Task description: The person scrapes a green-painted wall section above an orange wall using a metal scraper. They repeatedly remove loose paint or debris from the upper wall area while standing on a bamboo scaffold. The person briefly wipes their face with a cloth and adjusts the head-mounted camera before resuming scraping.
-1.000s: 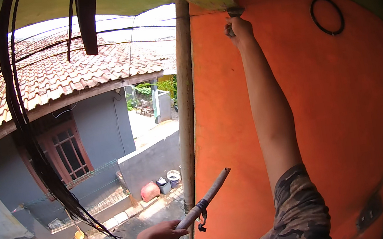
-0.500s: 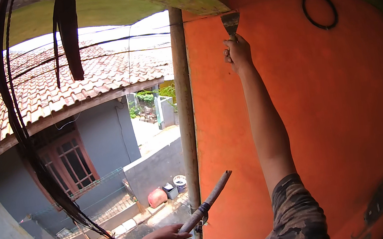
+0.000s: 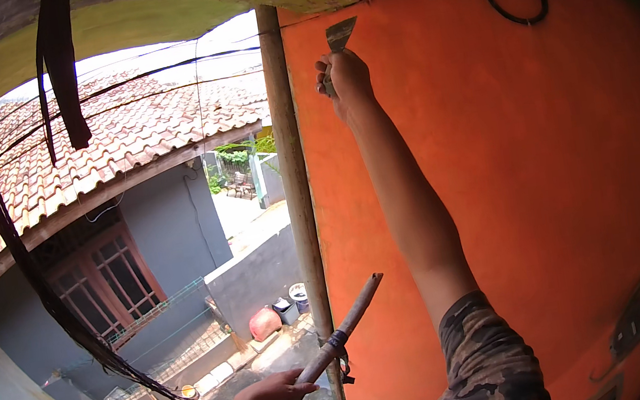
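Note:
High up against the orange wall (image 3: 408,130), my right hand (image 3: 348,77) is closed round the handle of a putty knife (image 3: 342,33). Its broad metal blade points upward, a little below the green beam; I cannot tell whether it touches the wall. Low in the view, my left hand (image 3: 273,391) grips a slanting pole (image 3: 356,309) that looks like weathered wood or bamboo. Dark tape or cord is wound round the pole above this hand, which has a beaded bracelet at its wrist.
Dark cables (image 3: 9,231) hang on the left. A vertical pipe (image 3: 295,179) runs along the wall's edge. Far below lie a paved lane with buckets (image 3: 298,293) and a tiled-roof house (image 3: 123,137). A black ring (image 3: 490,0) hangs on the wall, with a socket (image 3: 632,324) lower right.
My right hand and the putty knife have moved left, away from the beam's end, and the blade has tilted. My left hand still holds the pole; the view has shifted slightly.

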Demonstrator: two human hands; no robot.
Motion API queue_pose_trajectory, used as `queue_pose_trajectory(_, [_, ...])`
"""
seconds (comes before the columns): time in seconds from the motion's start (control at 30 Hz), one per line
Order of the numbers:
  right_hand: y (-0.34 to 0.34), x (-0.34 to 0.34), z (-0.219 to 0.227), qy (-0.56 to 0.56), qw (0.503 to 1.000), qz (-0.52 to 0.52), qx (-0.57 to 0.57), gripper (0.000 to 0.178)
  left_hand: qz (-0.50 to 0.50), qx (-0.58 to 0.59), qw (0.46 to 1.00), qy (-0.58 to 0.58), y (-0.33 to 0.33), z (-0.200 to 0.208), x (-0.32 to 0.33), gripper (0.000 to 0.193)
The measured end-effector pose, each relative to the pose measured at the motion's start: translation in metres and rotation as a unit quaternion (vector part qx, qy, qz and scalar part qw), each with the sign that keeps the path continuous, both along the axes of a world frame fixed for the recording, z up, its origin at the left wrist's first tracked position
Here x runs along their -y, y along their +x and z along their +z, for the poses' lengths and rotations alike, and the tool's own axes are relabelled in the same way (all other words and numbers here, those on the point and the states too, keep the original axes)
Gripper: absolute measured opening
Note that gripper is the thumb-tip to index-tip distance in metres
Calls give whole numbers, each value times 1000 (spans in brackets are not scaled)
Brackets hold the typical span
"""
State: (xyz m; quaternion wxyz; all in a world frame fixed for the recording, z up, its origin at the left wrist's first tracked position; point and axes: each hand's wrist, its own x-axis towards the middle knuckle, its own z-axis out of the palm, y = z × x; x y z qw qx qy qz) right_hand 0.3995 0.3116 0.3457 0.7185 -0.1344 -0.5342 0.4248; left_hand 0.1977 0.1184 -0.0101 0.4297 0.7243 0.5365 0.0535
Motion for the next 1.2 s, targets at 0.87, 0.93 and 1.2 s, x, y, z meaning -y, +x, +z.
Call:
queue_pose_trajectory(0.87, [-23, -60, 104, 79, 989, 59, -111, 12, 6, 22, 999, -38, -1, -18, -11, 61])
queue_pose_trajectory(0.93, [-20, -73, 102, 23, 992, -5, -127, 12, 11, 2, 996, -85, 11, 4, -10, 57])
queue_pose_trajectory(1.2, [-5, -54, 93, 57, 992, 29, -105, 11, 27, 32, 998, -50, 5, -16, -7, 61])
